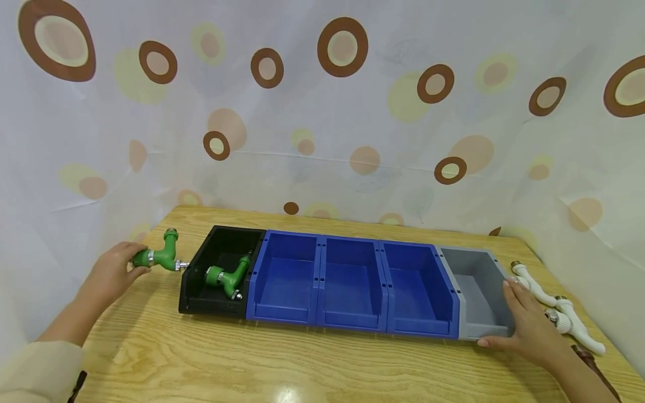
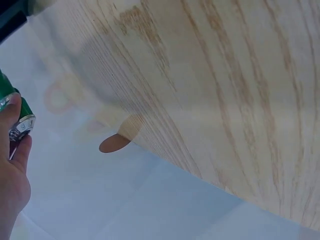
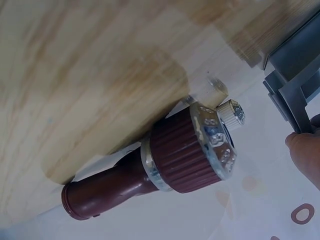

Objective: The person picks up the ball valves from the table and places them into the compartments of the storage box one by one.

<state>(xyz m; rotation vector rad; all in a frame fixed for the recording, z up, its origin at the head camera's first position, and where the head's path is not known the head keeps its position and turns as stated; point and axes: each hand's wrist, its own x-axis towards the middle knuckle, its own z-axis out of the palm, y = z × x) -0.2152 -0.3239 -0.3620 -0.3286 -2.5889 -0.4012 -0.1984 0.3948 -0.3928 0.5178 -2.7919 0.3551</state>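
My left hand (image 1: 108, 274) grips a green tap (image 1: 163, 257) by its ribbed knob, at the left side of the black bin (image 1: 211, 307). The tap's chrome threaded end overlaps the bin's left rim, and its spout points up. In the left wrist view, the fingers (image 2: 20, 152) hold the tap near a chrome ring. Inside the black bin lies another green tap (image 1: 233, 281). On the far right, my right hand (image 1: 534, 322) rests at the grey bin's (image 1: 473, 296) front right corner, fingers along its side wall, thumb by its front edge.
Three blue bins (image 1: 287, 285) stand in a row between the black and grey ones. White taps (image 1: 579, 324) and a dark brown tap (image 3: 175, 155) lie right of the grey bin. A patterned curtain (image 1: 302, 112) hangs behind the wooden table (image 1: 282, 364).
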